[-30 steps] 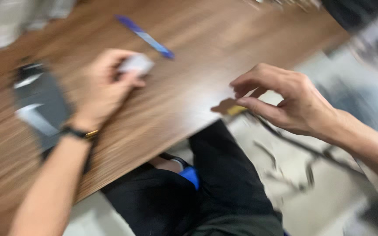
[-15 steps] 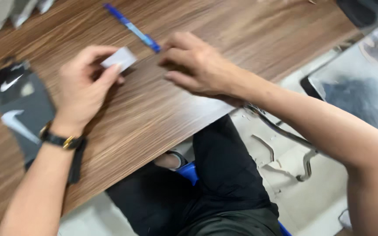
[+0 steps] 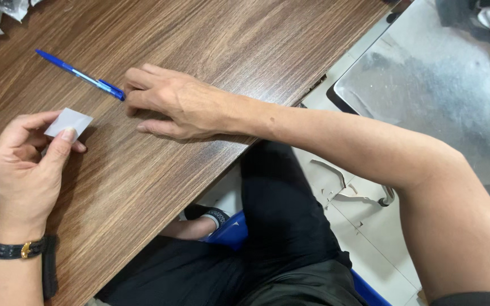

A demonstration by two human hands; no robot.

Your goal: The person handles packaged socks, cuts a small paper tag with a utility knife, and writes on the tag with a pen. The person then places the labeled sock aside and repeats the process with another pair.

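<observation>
While left hand (image 3: 21, 164) pinches paper (image 3: 69, 123), right hand (image 3: 171, 105) touches pen (image 3: 80, 75).

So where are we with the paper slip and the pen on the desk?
The left hand already holds the small white paper slip pinched above the brown wooden table. In hand now: the right hand has its fingers at the clip end of the blue plastic ballpoint pen, which lies flat, not lifted. No marks show on the slip.

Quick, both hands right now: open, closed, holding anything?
Left hand: closed on a small white paper slip, pinched between thumb and fingers.
Right hand: open, flat on the wooden table, fingertips touching the blue pen, not gripping it.
</observation>
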